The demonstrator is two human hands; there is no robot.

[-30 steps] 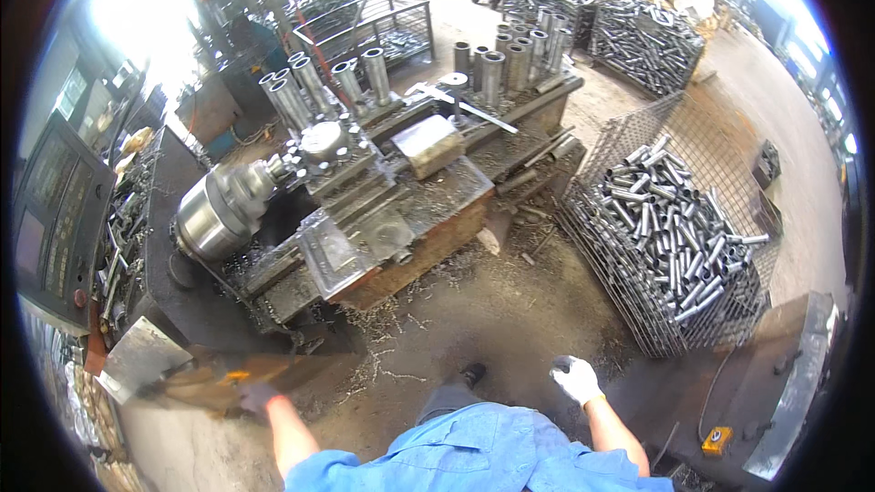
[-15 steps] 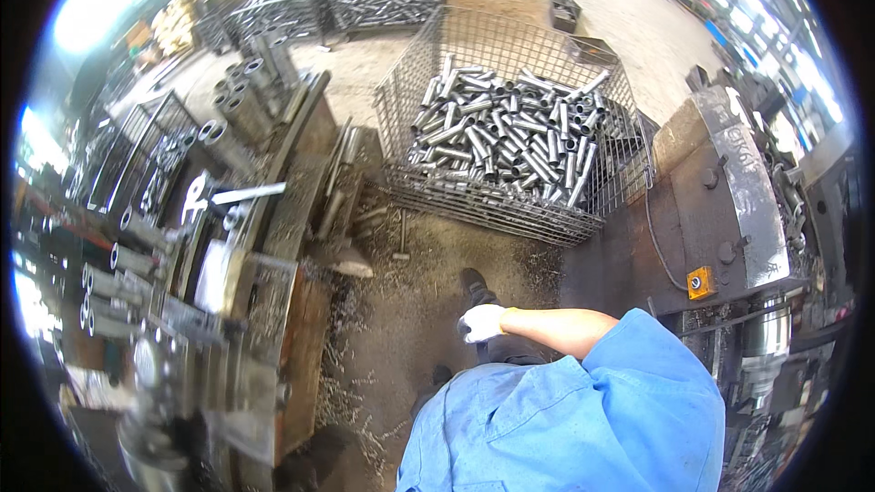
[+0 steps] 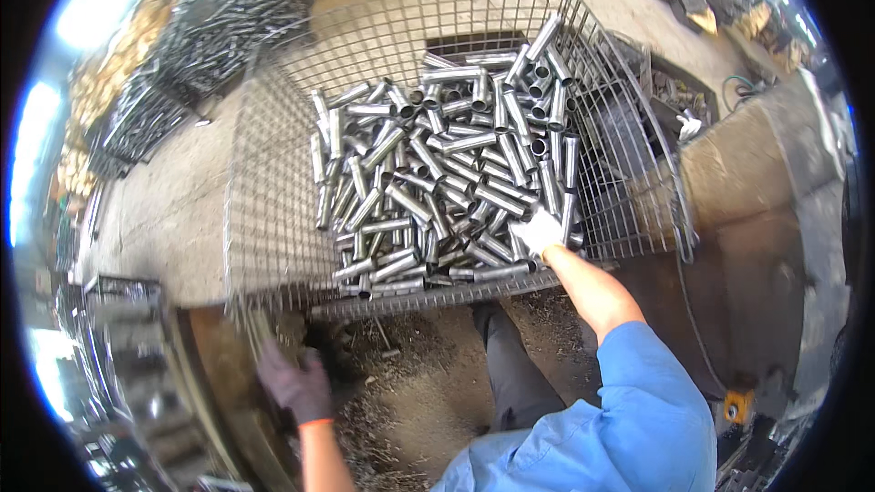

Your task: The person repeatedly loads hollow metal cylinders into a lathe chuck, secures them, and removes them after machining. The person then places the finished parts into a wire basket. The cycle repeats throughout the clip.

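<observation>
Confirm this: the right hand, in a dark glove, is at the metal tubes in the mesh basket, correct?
Not quite: the right hand is gloved in white, as the head view shows. It is indeed at the metal tubes in the mesh basket.

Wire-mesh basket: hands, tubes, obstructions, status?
Right hand at metal tubes, grip unclear. Left hand open, outside basket. Tubes heaped inside. Near edge between left hand and tubes.

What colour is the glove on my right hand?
The glove is white; it shows best in the head view.
</observation>
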